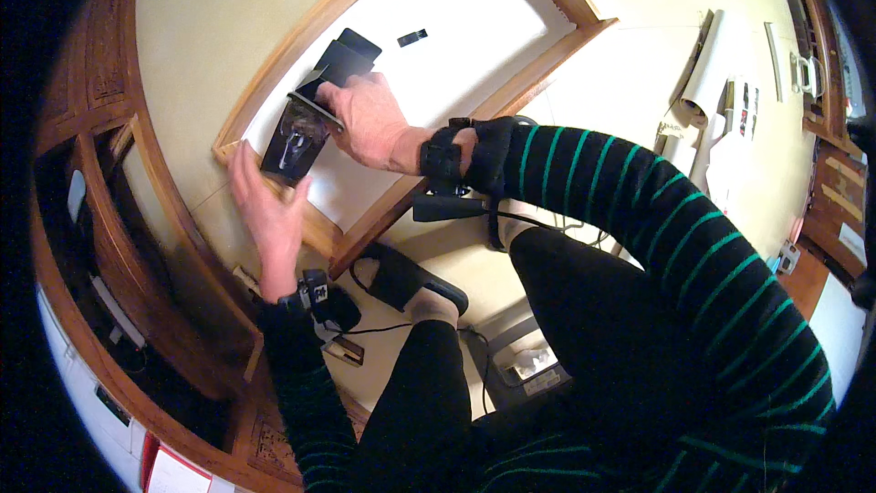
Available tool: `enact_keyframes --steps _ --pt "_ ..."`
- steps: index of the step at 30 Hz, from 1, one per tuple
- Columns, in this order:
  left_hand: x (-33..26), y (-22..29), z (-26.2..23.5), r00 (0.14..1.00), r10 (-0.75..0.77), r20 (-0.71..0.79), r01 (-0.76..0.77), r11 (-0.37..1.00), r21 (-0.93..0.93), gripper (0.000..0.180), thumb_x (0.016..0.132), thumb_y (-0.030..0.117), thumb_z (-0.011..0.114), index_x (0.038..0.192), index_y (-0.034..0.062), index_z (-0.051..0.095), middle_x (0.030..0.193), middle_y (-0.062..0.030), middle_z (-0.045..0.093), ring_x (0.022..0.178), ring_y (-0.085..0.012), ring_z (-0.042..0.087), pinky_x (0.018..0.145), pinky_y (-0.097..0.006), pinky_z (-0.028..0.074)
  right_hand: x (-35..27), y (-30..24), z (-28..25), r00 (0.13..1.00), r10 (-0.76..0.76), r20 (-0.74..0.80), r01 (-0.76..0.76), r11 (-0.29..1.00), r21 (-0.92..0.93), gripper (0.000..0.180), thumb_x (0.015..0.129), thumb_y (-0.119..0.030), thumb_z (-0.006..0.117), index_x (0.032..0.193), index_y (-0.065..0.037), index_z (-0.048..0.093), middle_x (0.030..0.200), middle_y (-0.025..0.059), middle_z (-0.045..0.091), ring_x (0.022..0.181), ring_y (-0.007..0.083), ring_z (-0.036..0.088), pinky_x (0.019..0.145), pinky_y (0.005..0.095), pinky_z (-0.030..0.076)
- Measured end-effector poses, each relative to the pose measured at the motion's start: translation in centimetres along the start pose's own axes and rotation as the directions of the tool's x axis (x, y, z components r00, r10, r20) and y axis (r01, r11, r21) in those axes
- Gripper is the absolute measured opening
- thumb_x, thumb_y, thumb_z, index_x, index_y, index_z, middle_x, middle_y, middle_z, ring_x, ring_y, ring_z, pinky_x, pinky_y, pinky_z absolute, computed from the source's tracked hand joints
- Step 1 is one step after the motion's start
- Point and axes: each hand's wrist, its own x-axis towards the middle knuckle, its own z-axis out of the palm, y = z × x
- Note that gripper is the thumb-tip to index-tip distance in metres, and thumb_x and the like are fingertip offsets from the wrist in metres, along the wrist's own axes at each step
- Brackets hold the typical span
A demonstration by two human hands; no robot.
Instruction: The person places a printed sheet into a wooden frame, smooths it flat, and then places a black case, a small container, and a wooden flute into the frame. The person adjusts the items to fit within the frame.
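A black folding box (297, 139) with a glossy panel and raised flaps leans in the near left corner of a wooden drawer (315, 10) with a white bottom. My right hand (370, 119) reaches over it, its fingers curled onto an upright edge of the box; the fingertips are partly hidden behind that edge. My left hand (269, 215) is beside the drawer's corner, by the box's lower end. Its thumb and fingers are spread apart, and whether they touch the box I cannot tell. Farther in, a small black rectangular piece (412, 38) lies on the white bottom.
Rolled white paper (714, 69) and sheets lie on the floor at right. Dark carved wooden furniture (137, 256) curves along the left. My feet in black slippers (401, 280) rest by the drawer's near edge. A black cable (383, 329) and a grey box (525, 361) are near my legs.
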Motion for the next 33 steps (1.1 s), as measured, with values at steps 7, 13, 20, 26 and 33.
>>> enact_keyframes --steps 7,13,20,26,33 --pt "1.8 -2.0 4.9 0.950 -0.212 0.229 0.266 0.934 -0.239 0.081 0.074 0.016 0.085 0.141 0.0034 0.042 0.139 -0.0182 0.053 0.128 -0.0341 0.051 0.110 -0.046 0.041 -2.1 -3.9 -3.3 0.909 -0.402 -0.111 0.392 0.914 -0.102 0.039 0.076 -0.011 0.066 0.115 -0.006 0.061 0.107 0.0139 0.067 0.110 0.0293 0.060 0.103 0.0509 0.037" --pt "2.0 -1.4 3.6 0.987 -0.162 0.007 0.159 0.956 -0.248 0.051 0.080 0.016 0.074 0.126 0.0036 0.055 0.114 -0.0191 0.064 0.109 -0.0382 0.062 0.095 -0.045 0.049 -2.9 -2.0 -7.0 0.762 -0.524 -0.380 0.622 0.755 0.206 0.062 0.072 0.009 0.063 0.131 -0.007 0.051 0.132 0.0163 0.053 0.122 0.0352 0.054 0.111 0.0471 0.040" --pt "5.6 0.5 2.5 0.956 -0.170 0.238 0.092 0.947 0.306 0.085 0.074 0.013 0.082 0.146 0.0038 0.038 0.139 -0.0159 0.051 0.129 -0.0359 0.050 0.107 -0.045 0.046 1.0 3.2 -5.9 0.995 -0.002 -0.105 0.010 0.997 0.072 0.068 0.075 0.001 0.061 0.140 -0.003 0.043 0.141 0.0303 0.039 0.122 0.0480 0.051 0.107 0.0473 0.046" --pt "5.6 -1.1 3.4 0.991 -0.061 0.117 0.000 0.885 0.465 0.059 0.085 0.008 0.072 0.139 0.0055 0.048 0.139 -0.0106 0.051 0.127 -0.0315 0.051 0.103 -0.045 0.048 2.8 5.2 -5.4 0.992 0.120 -0.038 -0.117 0.990 0.079 0.059 0.080 0.000 0.059 0.138 0.000 0.048 0.145 0.0303 0.040 0.121 0.0454 0.055 0.108 0.0449 0.047" --pt "5.1 -1.7 2.2 0.986 0.013 0.167 -0.077 0.921 0.382 0.045 0.083 0.008 0.074 0.122 0.0094 0.052 0.122 -0.0111 0.053 0.113 -0.0331 0.056 0.094 -0.046 0.052 3.6 4.0 -3.1 0.826 -0.522 0.211 0.563 0.755 -0.335 0.051 0.090 -0.006 0.058 0.139 -0.023 0.056 0.159 0.0093 0.034 0.148 0.0395 0.027 0.114 0.0574 0.037"
